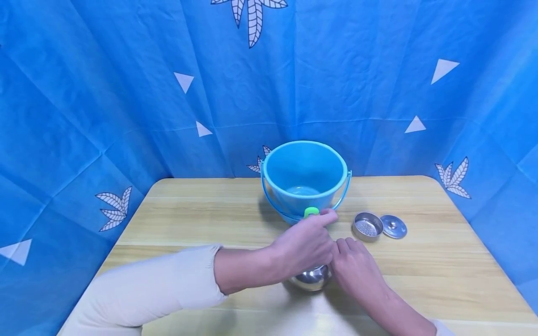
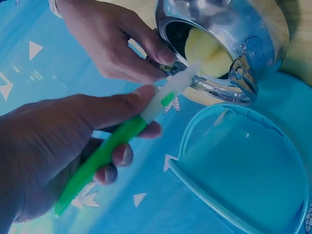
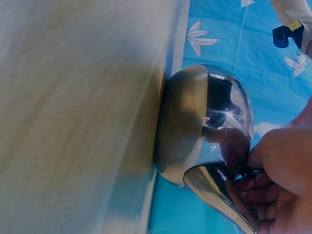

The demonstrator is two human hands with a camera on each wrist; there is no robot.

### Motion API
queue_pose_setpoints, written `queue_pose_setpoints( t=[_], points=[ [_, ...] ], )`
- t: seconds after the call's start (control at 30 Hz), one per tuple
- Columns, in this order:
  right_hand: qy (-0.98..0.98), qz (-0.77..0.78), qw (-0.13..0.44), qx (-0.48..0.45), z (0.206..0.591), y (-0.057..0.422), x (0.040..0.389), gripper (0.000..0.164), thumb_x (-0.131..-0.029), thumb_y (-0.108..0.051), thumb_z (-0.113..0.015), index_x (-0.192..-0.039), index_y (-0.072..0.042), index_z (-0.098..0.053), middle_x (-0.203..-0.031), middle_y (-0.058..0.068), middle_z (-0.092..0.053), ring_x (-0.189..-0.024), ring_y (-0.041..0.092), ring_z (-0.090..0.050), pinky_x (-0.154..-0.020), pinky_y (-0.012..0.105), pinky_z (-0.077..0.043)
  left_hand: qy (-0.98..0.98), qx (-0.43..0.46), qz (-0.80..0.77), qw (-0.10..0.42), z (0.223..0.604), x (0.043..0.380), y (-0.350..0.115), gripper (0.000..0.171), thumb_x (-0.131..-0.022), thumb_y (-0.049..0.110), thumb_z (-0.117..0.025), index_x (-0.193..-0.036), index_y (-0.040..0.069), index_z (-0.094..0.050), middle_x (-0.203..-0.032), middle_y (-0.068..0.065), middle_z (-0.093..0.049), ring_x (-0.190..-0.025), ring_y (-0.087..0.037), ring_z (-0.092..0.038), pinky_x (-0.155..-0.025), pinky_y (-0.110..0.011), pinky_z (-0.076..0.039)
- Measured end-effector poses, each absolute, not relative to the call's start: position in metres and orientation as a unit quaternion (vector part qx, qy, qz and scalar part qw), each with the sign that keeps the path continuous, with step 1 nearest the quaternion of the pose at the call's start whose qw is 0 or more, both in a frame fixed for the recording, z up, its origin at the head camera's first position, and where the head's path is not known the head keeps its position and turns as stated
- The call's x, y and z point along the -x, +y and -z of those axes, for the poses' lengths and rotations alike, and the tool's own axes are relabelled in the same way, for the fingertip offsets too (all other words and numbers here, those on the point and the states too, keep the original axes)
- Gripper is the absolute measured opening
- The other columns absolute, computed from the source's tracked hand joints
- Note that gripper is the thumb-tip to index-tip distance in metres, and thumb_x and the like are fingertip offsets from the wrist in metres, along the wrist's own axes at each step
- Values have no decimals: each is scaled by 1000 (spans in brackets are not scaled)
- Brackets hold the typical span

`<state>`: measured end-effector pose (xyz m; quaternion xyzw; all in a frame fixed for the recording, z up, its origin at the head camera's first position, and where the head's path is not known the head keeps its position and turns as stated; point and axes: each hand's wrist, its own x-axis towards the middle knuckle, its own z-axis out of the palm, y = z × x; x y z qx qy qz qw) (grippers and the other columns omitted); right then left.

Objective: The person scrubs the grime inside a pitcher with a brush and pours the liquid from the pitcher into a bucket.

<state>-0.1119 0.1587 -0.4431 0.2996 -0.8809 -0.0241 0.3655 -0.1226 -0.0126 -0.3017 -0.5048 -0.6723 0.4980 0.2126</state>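
Observation:
A shiny steel teapot (image 1: pixel 312 280) stands on the table under both hands. My left hand (image 1: pixel 304 245) grips the green handle (image 2: pixel 105 156) of a sponge brush, thumb laid along its white neck. Inside the teapot's round mouth sits the yellow sponge head (image 2: pixel 207 51). My right hand (image 1: pixel 357 266) holds the teapot beside its spout (image 3: pixel 219 195), fingers curled in behind the spout. The thumb and forefinger reach the rim of the mouth in the left wrist view. Part of the sponge is hidden inside the teapot.
A blue bucket (image 1: pixel 304 154) with its handle hanging forward stands just behind the hands. To the right lie a small steel strainer cup (image 1: pixel 367 227) and a round lid (image 1: pixel 394 227) with a knob. A blue patterned curtain (image 1: pixel 357 70) surrounds the wooden table (image 1: pixel 197 210).

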Motion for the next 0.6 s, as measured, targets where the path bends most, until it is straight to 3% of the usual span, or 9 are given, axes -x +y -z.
queue_pose_setpoints(
  t=[0.23,0.33,0.6],
  points=[
    [-882,6,366,-297,441,157,114,51,-107,-17,-18,-72,-6,-53,-60,-1,-42,-56,12,-31,-52,23,-24,-685,512,-482,190,300,137,-15,23,-98,23,-57,-76,29,-55,-61,10,-41,-67,-13,-43,-100,-32,-35],
    [-885,-1,361,-294,440,157,113,55,-110,-20,-17,-73,-6,-55,-61,-1,-43,-56,11,-32,-52,22,-24,-700,507,-462,198,303,145,-20,24,-98,23,-60,-75,30,-59,-62,11,-43,-66,-14,-41,-96,-31,-35],
    [-889,-7,350,-296,440,155,111,54,-110,-21,-21,-75,-4,-58,-62,0,-46,-56,12,-34,-51,23,-26,-741,505,-375,234,308,156,-39,20,-95,18,-65,-79,31,-68,-64,13,-57,-71,-14,-51,-89,-31,-39]
  ],
)
